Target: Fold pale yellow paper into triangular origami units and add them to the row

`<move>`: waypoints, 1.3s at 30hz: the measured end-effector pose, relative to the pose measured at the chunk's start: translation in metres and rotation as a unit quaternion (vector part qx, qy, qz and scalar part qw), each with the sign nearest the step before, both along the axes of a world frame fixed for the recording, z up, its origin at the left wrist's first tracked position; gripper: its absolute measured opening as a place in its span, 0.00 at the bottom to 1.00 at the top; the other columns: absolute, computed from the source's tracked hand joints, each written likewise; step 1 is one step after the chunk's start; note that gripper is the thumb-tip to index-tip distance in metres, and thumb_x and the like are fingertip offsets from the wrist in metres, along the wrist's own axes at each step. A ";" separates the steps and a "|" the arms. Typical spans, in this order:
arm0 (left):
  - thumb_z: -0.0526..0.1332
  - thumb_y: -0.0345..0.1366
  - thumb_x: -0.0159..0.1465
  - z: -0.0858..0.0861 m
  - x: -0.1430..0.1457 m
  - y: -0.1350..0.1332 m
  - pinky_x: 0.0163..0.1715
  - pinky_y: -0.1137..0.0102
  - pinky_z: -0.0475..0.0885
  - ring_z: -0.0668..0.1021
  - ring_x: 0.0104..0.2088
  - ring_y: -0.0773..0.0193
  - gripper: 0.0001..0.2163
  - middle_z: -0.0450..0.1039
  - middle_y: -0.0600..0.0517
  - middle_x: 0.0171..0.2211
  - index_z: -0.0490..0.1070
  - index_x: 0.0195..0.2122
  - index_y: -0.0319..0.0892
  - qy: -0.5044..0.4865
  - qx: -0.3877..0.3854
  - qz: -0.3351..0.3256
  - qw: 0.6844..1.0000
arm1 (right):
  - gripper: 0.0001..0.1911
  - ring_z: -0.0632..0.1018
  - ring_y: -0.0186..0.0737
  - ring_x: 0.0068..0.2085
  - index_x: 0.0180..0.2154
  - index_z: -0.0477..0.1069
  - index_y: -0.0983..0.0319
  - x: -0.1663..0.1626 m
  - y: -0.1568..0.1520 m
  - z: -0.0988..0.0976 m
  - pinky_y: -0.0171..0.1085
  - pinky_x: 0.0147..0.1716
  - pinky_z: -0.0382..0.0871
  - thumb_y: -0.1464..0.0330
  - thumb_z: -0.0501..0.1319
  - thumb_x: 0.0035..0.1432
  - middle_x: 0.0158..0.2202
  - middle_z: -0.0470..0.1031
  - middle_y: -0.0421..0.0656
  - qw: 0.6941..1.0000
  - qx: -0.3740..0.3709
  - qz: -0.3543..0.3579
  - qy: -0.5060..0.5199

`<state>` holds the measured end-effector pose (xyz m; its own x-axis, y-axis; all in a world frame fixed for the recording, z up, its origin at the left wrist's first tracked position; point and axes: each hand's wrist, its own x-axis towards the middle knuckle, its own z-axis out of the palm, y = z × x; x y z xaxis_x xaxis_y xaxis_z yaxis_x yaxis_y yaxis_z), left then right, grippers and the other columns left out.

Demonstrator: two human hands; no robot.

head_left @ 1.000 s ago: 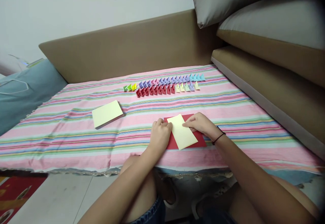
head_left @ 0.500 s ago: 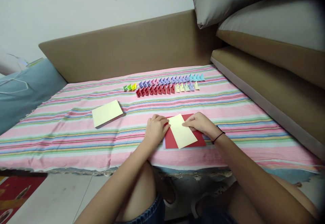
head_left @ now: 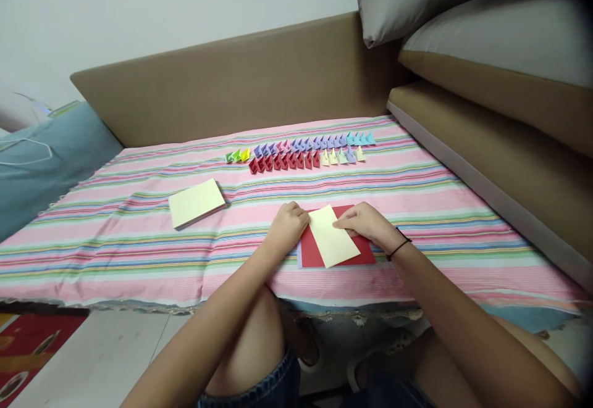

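Observation:
A pale yellow sheet of paper (head_left: 334,241) lies at a slant over a red sheet of paper (head_left: 314,250), with a thin lilac edge showing at the red sheet's left. My right hand (head_left: 365,221) pinches the yellow sheet's right edge between thumb and fingers. At its upper left corner my left hand (head_left: 288,226) is closed, fingers curled over the edge; the fingertips are partly hidden. Farther back stand two rows of small folded paper figures, among them red ones (head_left: 284,161), purple ones (head_left: 301,144) and light blue ones (head_left: 360,139).
To the left, a stack of pale yellow paper (head_left: 197,203) rests on the striped cloth (head_left: 125,235). A brown backrest (head_left: 241,84) rises behind, and thick cushions (head_left: 500,118) are piled at the right. The cloth's front edge hangs near my knees.
My left hand has turned slightly, its fingers now curled closer over the yellow sheet's corner. The right hand keeps its pinch. The view has shifted a little.

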<state>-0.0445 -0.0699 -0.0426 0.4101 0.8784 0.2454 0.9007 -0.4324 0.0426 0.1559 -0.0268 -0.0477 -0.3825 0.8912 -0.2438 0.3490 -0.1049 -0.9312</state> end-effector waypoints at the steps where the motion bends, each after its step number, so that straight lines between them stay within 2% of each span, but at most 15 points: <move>1: 0.51 0.33 0.65 0.000 0.000 -0.001 0.38 0.64 0.62 0.70 0.37 0.58 0.13 0.74 0.46 0.28 0.73 0.28 0.40 0.006 -0.001 0.001 1.000 | 0.14 0.66 0.31 0.17 0.11 0.66 0.63 0.000 0.000 0.001 0.31 0.17 0.59 0.66 0.67 0.37 0.10 0.63 0.38 1.000 0.000 0.000 0.000; 5: 0.52 0.34 0.65 -0.003 0.001 -0.005 0.37 0.64 0.61 0.70 0.37 0.57 0.12 0.76 0.47 0.28 0.75 0.32 0.43 0.003 0.006 0.032 0.999 | 0.13 0.66 0.31 0.17 0.11 0.67 0.63 0.000 -0.001 0.003 0.31 0.17 0.59 0.66 0.67 0.37 0.11 0.64 0.38 1.000 -0.001 -0.002 0.000; 9: 0.55 0.38 0.64 -0.003 0.000 -0.007 0.37 0.64 0.61 0.69 0.39 0.58 0.10 0.78 0.50 0.35 0.76 0.37 0.46 -0.036 0.008 0.064 0.997 | 0.12 0.66 0.31 0.17 0.12 0.68 0.63 0.000 -0.001 0.003 0.31 0.17 0.59 0.66 0.67 0.37 0.11 0.64 0.38 1.000 -0.001 -0.002 -0.001; 15: 0.58 0.44 0.61 0.002 -0.002 -0.011 0.38 0.62 0.59 0.69 0.42 0.56 0.11 0.77 0.51 0.41 0.76 0.40 0.48 -0.035 -0.020 0.072 0.997 | 0.11 0.64 0.29 0.16 0.13 0.69 0.64 0.001 0.001 -0.001 0.30 0.17 0.58 0.67 0.66 0.38 0.11 0.63 0.36 1.000 -0.003 0.000 -0.004; 21: 0.57 0.51 0.58 0.012 -0.001 -0.015 0.39 0.61 0.59 0.68 0.45 0.53 0.19 0.75 0.51 0.45 0.73 0.45 0.48 -0.017 -0.060 0.080 0.995 | 0.09 0.65 0.28 0.17 0.14 0.70 0.65 0.001 0.002 -0.004 0.30 0.19 0.60 0.68 0.66 0.38 0.11 0.63 0.36 1.000 -0.005 0.002 -0.005; 28: 0.56 0.56 0.56 0.016 0.002 -0.020 0.42 0.58 0.59 0.67 0.48 0.51 0.25 0.72 0.48 0.49 0.69 0.49 0.47 -0.010 -0.096 0.078 0.992 | 0.07 0.69 0.31 0.19 0.16 0.73 0.65 0.001 0.001 -0.002 0.31 0.20 0.64 0.69 0.67 0.39 0.13 0.68 0.38 1.000 -0.021 -0.011 -0.006; 36: 0.58 0.60 0.51 0.019 0.007 -0.026 0.45 0.54 0.59 0.65 0.51 0.47 0.33 0.68 0.46 0.53 0.66 0.53 0.44 -0.009 -0.128 0.074 0.989 | 0.07 0.69 0.31 0.18 0.16 0.72 0.65 0.001 0.000 0.000 0.30 0.20 0.64 0.70 0.66 0.38 0.13 0.68 0.38 1.000 -0.023 -0.016 -0.004; 39: 0.57 0.61 0.49 0.019 0.008 -0.028 0.46 0.53 0.59 0.64 0.52 0.47 0.36 0.66 0.45 0.55 0.64 0.54 0.43 -0.012 -0.137 0.071 0.988 | 0.10 0.66 0.29 0.17 0.13 0.69 0.64 0.001 0.001 -0.002 0.30 0.19 0.63 0.69 0.66 0.38 0.11 0.65 0.36 1.000 -0.018 -0.012 0.002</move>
<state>-0.0363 -0.0980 -0.0233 0.2748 0.9615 -0.0013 0.9487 -0.2709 0.1633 0.1571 -0.0261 -0.0496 -0.3615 0.8910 -0.2746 0.3428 -0.1469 -0.9278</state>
